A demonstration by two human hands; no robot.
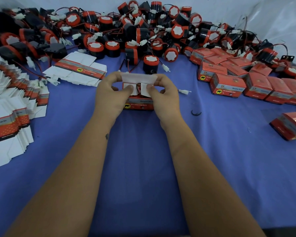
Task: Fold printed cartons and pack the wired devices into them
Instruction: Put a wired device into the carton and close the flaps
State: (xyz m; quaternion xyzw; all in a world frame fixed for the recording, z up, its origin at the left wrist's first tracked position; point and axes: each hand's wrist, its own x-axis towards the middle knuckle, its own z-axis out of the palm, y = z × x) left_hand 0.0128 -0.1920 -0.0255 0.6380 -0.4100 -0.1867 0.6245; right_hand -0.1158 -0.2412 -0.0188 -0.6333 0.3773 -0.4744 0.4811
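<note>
My left hand [109, 93] and right hand [162, 93] both pinch the white flaps of the red carton [138, 104] on the blue cloth [143, 151], near the far device pile [126, 28]

Bare forearms, no sleeves; small dark mark on left forearm [107, 136].

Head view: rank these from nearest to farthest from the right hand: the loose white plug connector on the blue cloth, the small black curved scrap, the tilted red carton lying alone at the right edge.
1. Loose white plug connector, just right of the right hand.
2. Small black curved scrap, further right and nearer the person.
3. Tilted red carton, alone at the far right edge.
</note>
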